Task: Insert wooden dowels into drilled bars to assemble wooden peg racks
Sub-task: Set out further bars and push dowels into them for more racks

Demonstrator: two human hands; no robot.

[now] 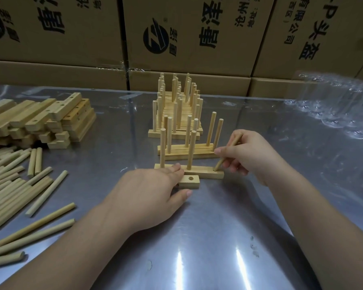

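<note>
Fingers (225,151) of the right hand (249,153) pinch a tilted dowel (220,163), tip at the last hole of the bar (203,172) mid-tabletop; the flat left hand (149,191) steadies it. Next: stand it upright, press down.

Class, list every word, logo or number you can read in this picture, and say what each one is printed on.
"唐泽", large, beside a round logo, on the middle carton.
"沧州" and "地址", smaller, same carton; the rest is cut off.
"唐", partly cut off, on the left carton.
"有限公司" and "P头盔" on the right carton.
Small characters beside the logos: too blurred to read.
</note>
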